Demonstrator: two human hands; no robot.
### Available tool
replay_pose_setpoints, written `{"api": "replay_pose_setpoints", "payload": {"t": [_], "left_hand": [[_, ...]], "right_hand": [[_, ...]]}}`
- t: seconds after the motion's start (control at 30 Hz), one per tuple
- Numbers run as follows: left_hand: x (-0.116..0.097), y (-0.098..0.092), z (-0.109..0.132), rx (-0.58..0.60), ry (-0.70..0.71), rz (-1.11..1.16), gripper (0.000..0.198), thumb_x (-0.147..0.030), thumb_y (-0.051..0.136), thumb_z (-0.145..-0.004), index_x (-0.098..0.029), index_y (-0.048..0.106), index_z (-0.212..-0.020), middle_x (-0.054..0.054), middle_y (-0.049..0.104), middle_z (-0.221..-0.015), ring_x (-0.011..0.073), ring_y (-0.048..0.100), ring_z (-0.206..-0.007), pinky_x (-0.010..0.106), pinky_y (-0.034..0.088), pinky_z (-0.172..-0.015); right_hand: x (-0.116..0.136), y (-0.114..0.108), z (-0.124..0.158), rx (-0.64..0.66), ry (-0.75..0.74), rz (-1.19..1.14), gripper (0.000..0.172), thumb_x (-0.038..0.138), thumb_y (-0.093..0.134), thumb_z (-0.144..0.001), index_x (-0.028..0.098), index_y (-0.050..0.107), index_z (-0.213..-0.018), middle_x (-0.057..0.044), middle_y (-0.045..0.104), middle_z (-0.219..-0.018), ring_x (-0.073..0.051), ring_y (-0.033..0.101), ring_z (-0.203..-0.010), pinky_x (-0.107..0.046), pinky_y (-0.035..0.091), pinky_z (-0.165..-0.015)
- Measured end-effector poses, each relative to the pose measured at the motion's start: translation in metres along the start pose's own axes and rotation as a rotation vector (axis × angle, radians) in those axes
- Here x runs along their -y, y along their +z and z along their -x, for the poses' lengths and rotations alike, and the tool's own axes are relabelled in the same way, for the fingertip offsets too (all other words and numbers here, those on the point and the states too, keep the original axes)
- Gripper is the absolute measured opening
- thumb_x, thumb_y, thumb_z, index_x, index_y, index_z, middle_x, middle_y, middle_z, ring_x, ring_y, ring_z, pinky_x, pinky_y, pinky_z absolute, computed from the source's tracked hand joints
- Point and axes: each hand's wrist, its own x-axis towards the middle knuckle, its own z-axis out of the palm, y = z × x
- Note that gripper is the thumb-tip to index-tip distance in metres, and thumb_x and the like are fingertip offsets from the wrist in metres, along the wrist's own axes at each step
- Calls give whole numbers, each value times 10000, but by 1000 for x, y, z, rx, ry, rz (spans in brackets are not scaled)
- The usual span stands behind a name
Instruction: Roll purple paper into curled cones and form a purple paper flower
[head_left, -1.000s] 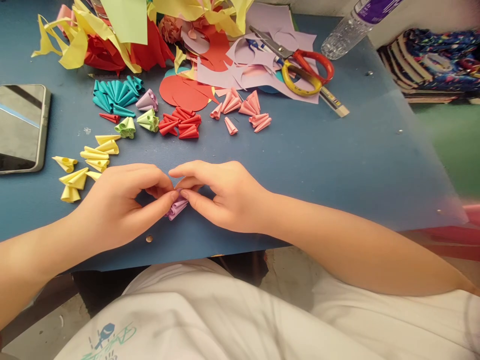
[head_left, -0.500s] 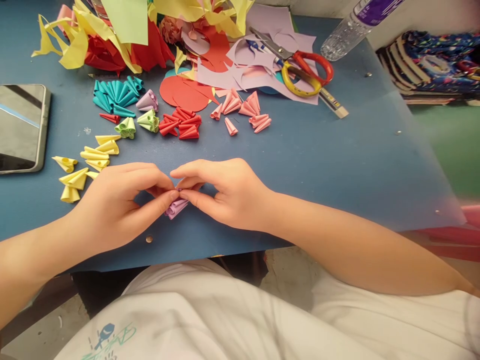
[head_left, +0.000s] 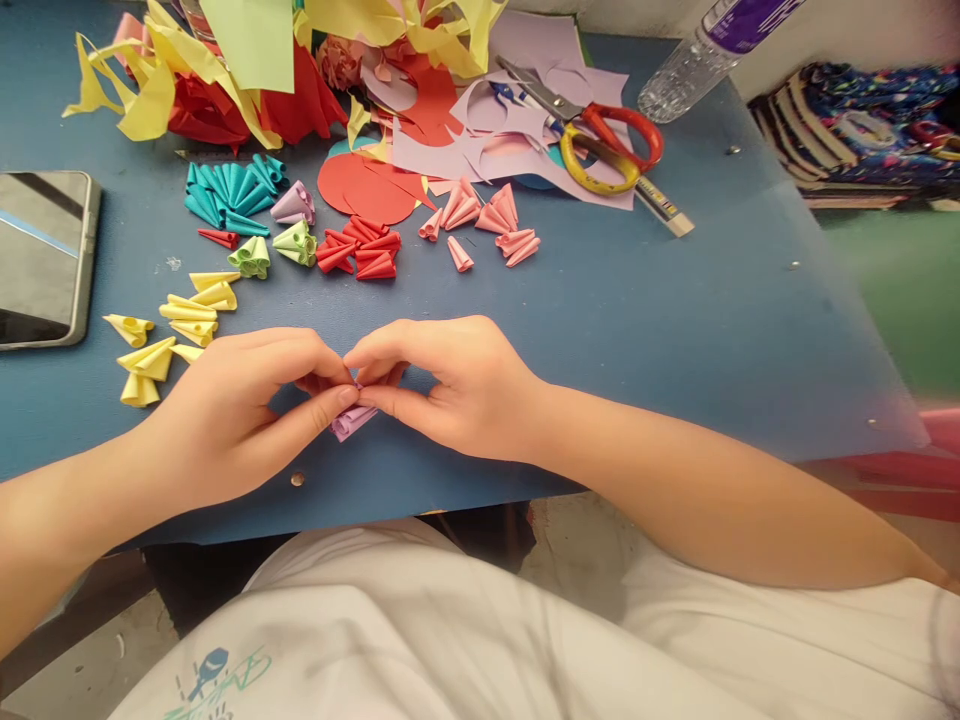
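Note:
Near the table's front edge, several purple paper cones [head_left: 349, 423] are pinched together between both hands, their upper ends hidden by the fingers. My left hand [head_left: 259, 410] is closed on their left side, thumb and forefinger together. From the right, my right hand [head_left: 442, 385] pinches them too, its thumb tip almost meeting the left thumb. Yellow paper cones [head_left: 142, 368] lie just beyond my left hand. Farther back are red paper cones [head_left: 367, 247], pink paper cones [head_left: 480, 218], green paper cones [head_left: 295, 243], teal paper cones [head_left: 232, 193] and a purple paper cone cluster [head_left: 293, 203].
A phone [head_left: 45, 260] lies at the left. Scissors [head_left: 611, 150] rest on purple paper scraps [head_left: 442, 150] beside a box cutter [head_left: 664, 206]. Red paper circles [head_left: 367, 184] and crumpled yellow paper [head_left: 146, 95] are at the back. A plastic bottle [head_left: 686, 75] stands at the back right.
Both hands stay nearly in place. My right forefinger has shifted slightly closer to my left hand, and the purple cones have turned a little between the fingers.

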Motion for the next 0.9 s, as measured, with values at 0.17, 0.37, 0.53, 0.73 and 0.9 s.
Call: {"api": "replay_pose_setpoints", "payload": {"t": [0.17, 0.37, 0.53, 0.73, 0.9], "left_hand": [[-6, 3, 1, -23, -100, 139, 130, -284, 681, -1033, -205, 756, -962, -1, 748, -846, 151, 667, -754, 257, 501, -716], [-4, 2, -1, 78, -313, 741, 99, -322, 754, -1030, -229, 786, -1030, 19, 798, -945, 178, 746, -866, 240, 615, -755], [-2, -1, -7, 79, -322, 860, 106, -268, 827, -974, -224, 834, -878, 33, 806, -943, 177, 744, -878, 246, 642, -809], [-5, 2, -7, 5, -431, 896, 71, -318, 901, -906, -252, 882, -922, 46, 841, -1002, 206, 782, -934, 280, 672, -861], [-2, 5, -4, -13, -533, 944, 182, -397, 927, -878, -257, 843, -958, 19, 834, -903, 208, 792, -864, 289, 673, -810]], "right_hand": [[1, 0, -1, -45, -34, 26, 73, 127, 758, -981, 146, 690, -963, 25, 782, -885, -63, 729, -777, -160, 585, -773], [4, 1, -1, -114, -76, 75, 42, 134, 751, -999, 154, 724, -1024, 13, 818, -938, -74, 747, -826, -182, 597, -807], [4, 3, 0, -174, -149, 113, 92, 115, 698, -1029, 180, 745, -1075, 11, 834, -960, -85, 773, -901, -202, 626, -868], [4, 5, 1, -200, -113, 82, 168, 79, 647, -1036, 197, 762, -1070, 0, 851, -999, -101, 801, -964, -222, 651, -918], [5, 2, 1, -215, -81, 90, 142, 109, 659, -1039, 197, 771, -1041, 2, 858, -992, -100, 811, -923, -222, 661, -879]]}}
